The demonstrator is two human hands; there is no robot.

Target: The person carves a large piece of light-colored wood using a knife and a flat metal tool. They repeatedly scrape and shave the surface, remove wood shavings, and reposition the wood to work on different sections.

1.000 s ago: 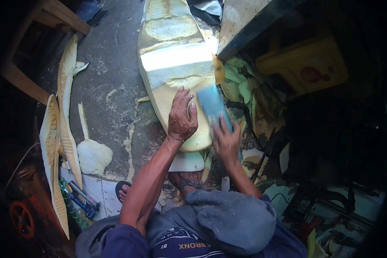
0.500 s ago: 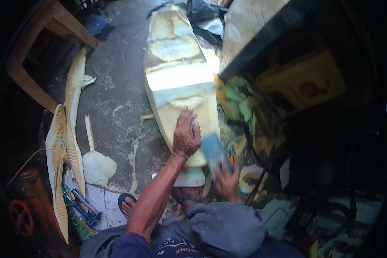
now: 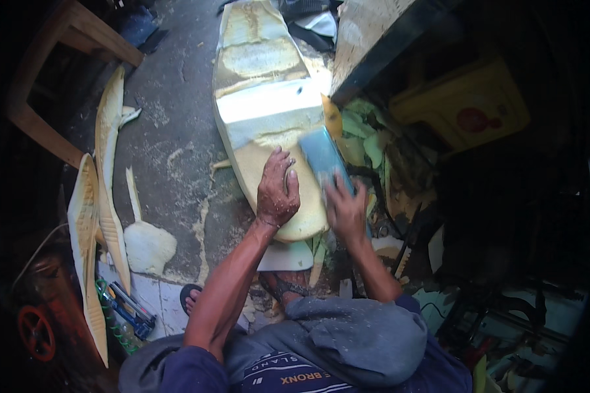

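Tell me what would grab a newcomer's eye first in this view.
Probably the glaring white band across the long pale foam block at upper centre. Next comes the blue block under the right hand, at the foam's right edge, with the left hand over the foam's near part. Off to the left, two long curved strips lie side by side.

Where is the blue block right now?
In the head view, the blue block is in the right hand, along the right edge of the cream foam seat.
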